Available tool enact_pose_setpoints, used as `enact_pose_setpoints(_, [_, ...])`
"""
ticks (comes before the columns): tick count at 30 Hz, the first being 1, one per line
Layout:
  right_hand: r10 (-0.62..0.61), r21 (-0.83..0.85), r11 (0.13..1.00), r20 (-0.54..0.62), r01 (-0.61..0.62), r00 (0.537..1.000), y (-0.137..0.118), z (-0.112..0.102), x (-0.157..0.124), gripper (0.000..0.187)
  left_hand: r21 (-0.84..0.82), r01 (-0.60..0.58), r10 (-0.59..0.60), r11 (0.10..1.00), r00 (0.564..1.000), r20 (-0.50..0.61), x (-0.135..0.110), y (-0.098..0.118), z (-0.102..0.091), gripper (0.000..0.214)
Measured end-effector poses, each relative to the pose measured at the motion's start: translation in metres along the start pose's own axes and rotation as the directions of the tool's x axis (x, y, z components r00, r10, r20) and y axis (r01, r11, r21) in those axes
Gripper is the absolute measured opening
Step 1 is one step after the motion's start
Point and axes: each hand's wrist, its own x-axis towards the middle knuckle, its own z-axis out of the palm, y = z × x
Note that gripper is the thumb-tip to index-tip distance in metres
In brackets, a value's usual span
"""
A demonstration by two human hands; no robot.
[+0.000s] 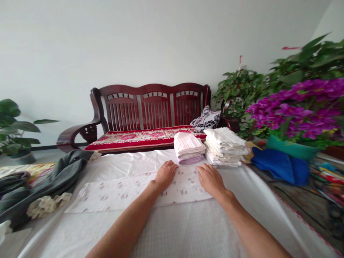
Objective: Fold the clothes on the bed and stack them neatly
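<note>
A long strip of white cloth with a small pinkish-grey print (120, 191) lies folded flat across the white-covered table. My left hand (166, 175) rests on its far edge, right of the middle, fingers laid forward on the fabric. Near the strip's right end, my right hand (211, 179) lies on it with bent, slightly spread fingers pointing inward. Both thumbs are mostly hidden. Just beyond the hands sits a folded pink-striped cloth (188, 143) on top of a lilac one. Beside it on the right is a stack of folded white cloths (225, 147).
Dark grey clothing (53, 186) with cream ruffles is heaped at the left. A wooden bench (150, 107) with a red cover and patterned cushion (206, 119) stands behind the table. At the right are purple flowers (298, 104), a blue cloth (279, 166) and assorted clutter.
</note>
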Motion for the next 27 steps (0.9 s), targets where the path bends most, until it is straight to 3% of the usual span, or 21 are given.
enact_pose_setpoints(4, [-0.077, 0.200, 0.976, -0.038, 0.083, 0.996, -0.008, -0.010, -0.001, 0.021, 0.057, -0.024, 0.021, 0.998, 0.999, 0.050, -0.008, 0.005, -0.002, 0.033])
enact_pose_setpoints(7, [-0.194, 0.359, 0.919, 0.048, 0.164, 0.980, -0.018, -0.016, -0.003, 0.009, 0.050, -0.025, 0.020, 0.998, 0.996, 0.092, -0.011, 0.006, -0.004, 0.039])
enact_pose_setpoints(9, [-0.238, 0.403, 0.898, 0.107, 0.176, 0.965, -0.022, -0.018, -0.005, 0.010, 0.046, -0.020, 0.015, 0.999, 0.995, 0.103, -0.012, 0.007, -0.005, 0.040])
enact_pose_setpoints(12, [-0.277, 0.410, 0.891, 0.155, 0.194, 0.948, -0.023, -0.020, -0.005, 0.003, 0.042, -0.026, 0.022, 0.999, 0.995, 0.099, -0.012, 0.007, -0.005, 0.041])
enact_pose_setpoints(18, [-0.364, 0.373, 0.890, 0.233, 0.263, 0.902, -0.019, -0.032, -0.001, 0.011, 0.045, -0.030, 0.026, 0.999, 0.995, 0.101, -0.011, 0.007, -0.004, 0.040])
enact_pose_setpoints(24, [-0.341, 0.342, 0.904, 0.214, 0.257, 0.915, -0.016, -0.038, -0.013, 0.003, 0.082, -0.039, 0.030, 0.996, 0.994, 0.109, -0.011, 0.006, -0.003, 0.043])
enact_pose_setpoints(27, [-0.376, 0.372, 0.886, 0.224, 0.278, 0.899, -0.012, -0.039, -0.024, 0.005, 0.090, -0.051, 0.042, 0.995, 0.994, 0.104, -0.011, 0.006, -0.002, 0.044])
